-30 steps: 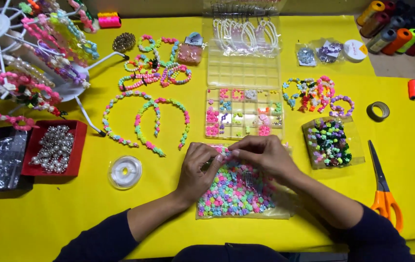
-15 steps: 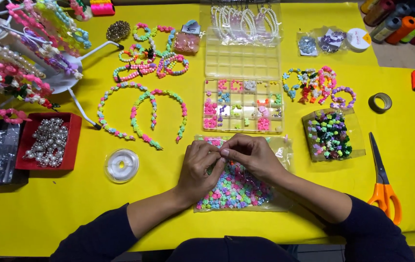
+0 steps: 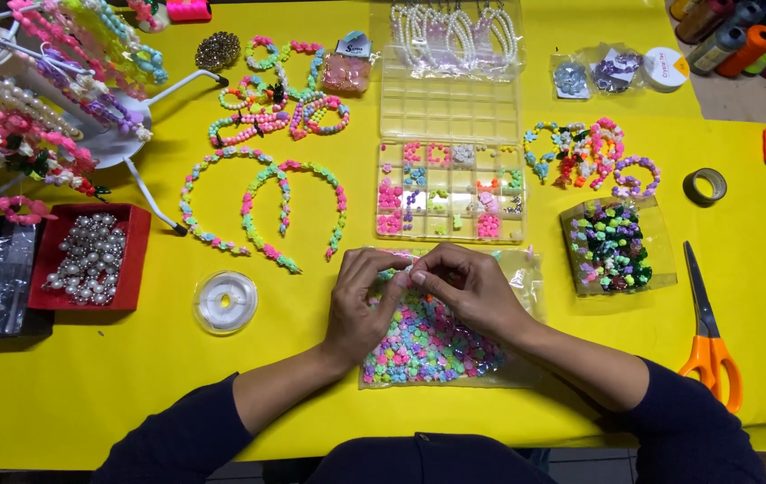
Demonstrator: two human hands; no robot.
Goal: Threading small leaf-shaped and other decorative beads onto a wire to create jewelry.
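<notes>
— Where are the hands?

— Over the clear bag of pastel flower beads (image 3: 428,345) near the tabletop (image 3: 132,394) edge. The left hand (image 3: 360,309) and right hand (image 3: 472,291) meet fingertip to fingertip, fingers pinched nearly closed on something tiny; what exactly, I cannot tell.

— Any advice?

— Keep the pinch low over the bag, so a dropped bead lands there. The compartment box (image 3: 450,190) lies just beyond.

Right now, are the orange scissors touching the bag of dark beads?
Apart. The head view shows bare yellow table between the orange scissors and the bag of dark beads.
</notes>
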